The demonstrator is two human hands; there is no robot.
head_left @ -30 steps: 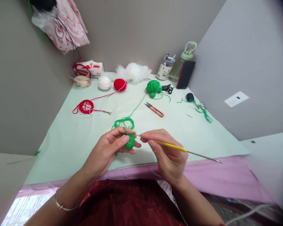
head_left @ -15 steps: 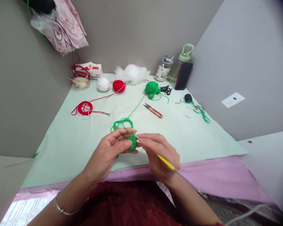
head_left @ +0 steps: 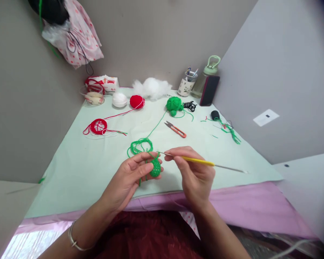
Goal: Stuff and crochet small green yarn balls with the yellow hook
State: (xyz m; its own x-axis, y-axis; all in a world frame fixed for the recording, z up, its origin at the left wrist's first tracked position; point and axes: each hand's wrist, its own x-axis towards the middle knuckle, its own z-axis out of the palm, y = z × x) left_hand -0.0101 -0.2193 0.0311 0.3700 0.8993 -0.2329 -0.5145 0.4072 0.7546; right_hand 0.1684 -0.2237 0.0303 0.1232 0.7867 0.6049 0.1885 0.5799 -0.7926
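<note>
Between the thumb and fingers of my left hand [head_left: 133, 171] is a small rounded green crochet piece [head_left: 155, 168], with green yarn running over the forefinger. My right hand [head_left: 196, 172] grips a crochet hook [head_left: 198, 160] by its yellow handle. The hook's metal tip points left, at a green loop on top of the piece; whether it sits inside the loop I cannot tell. Loose coils of green yarn [head_left: 140, 145] lie just beyond my left hand. From them a strand leads back to a green yarn ball [head_left: 174, 104].
Orange thread snips [head_left: 176, 129] lie mid-table. Red yarn coils [head_left: 98, 126], a red ball [head_left: 137, 101], a white ball [head_left: 119, 100] and white stuffing [head_left: 152, 88] are farther back. At the right stand a pen cup [head_left: 187, 84], a bottle [head_left: 202, 81], a phone [head_left: 210, 90] and a black spool [head_left: 215, 115].
My right hand has moved right and turned, bringing the hook nearly level and drawing its tip up from the piece. My left hand has tilted the crochet piece, showing more of it.
</note>
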